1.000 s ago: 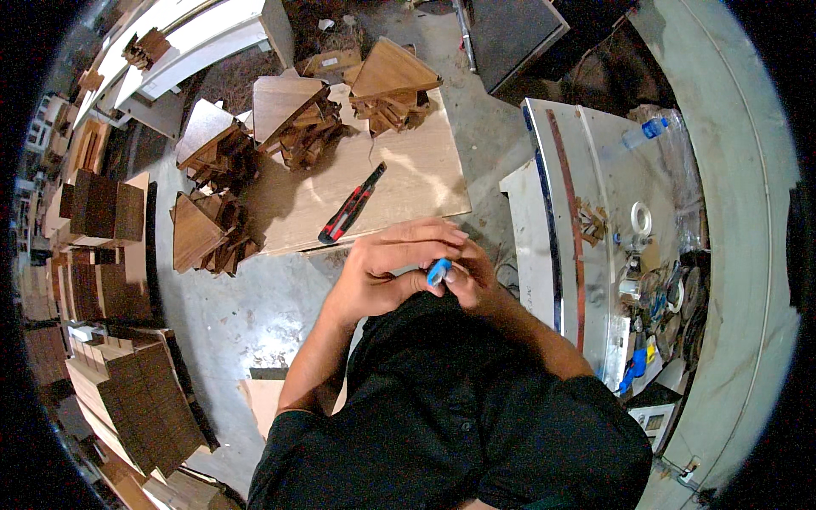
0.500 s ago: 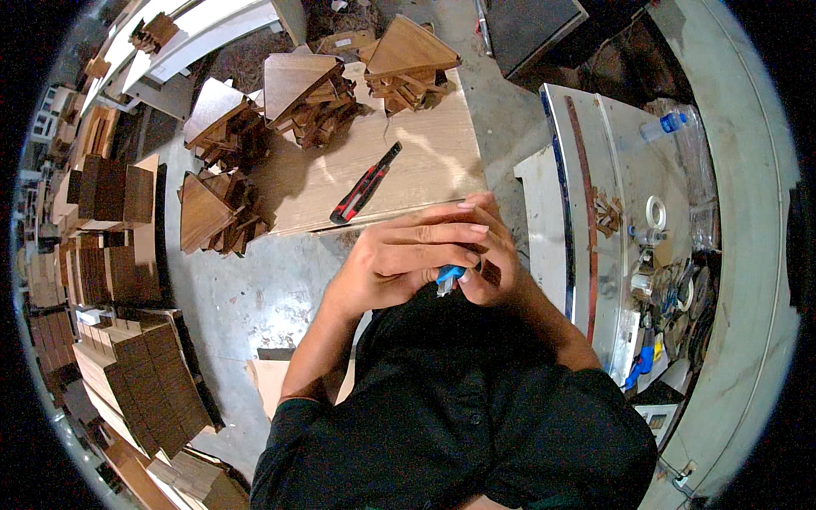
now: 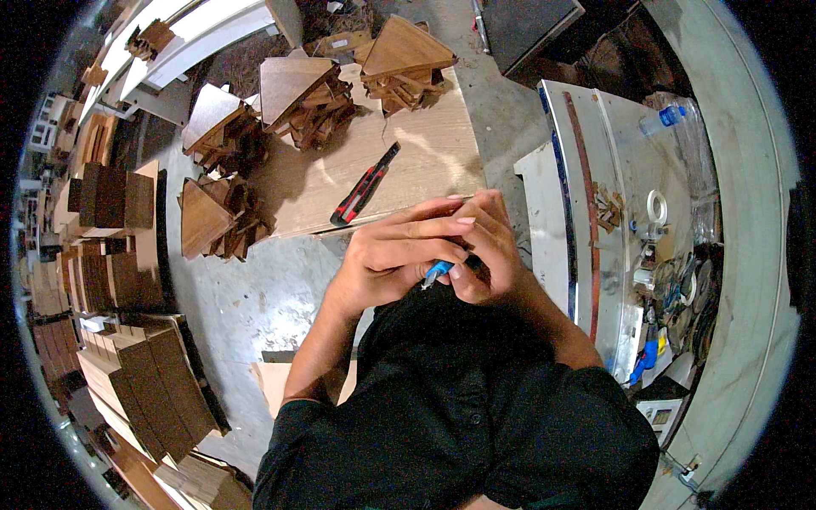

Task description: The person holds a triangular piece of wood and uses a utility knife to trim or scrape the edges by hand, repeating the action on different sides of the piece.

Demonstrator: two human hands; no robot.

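Observation:
Close in front of my chest, my left hand (image 3: 393, 257) and my right hand (image 3: 493, 253) are brought together with bent fingers. Between them is a small blue tool (image 3: 438, 271) with a pale, shiny tip pointing down and left. Most of it is hidden by the fingers, so its kind is unclear. My left fingers and thumb press on it from one side, while the right fingers and thumb close round the other. Just beyond my left fingers, a red-and-black utility knife (image 3: 365, 184) lies on the wooden board (image 3: 425, 161), touched by neither hand.
Stacks of triangular wooden pieces (image 3: 297, 89) stand along the board's far and left sides. Stacked brown panels (image 3: 144, 382) line the left. To the right, a pale bench (image 3: 586, 212) carries a tape roll (image 3: 655, 206), a bottle (image 3: 663, 121) and coiled cables (image 3: 693, 280).
The blue tool has turned between my fingers, so its shiny tip now points more to the left. Both hands stay together in nearly the same place.

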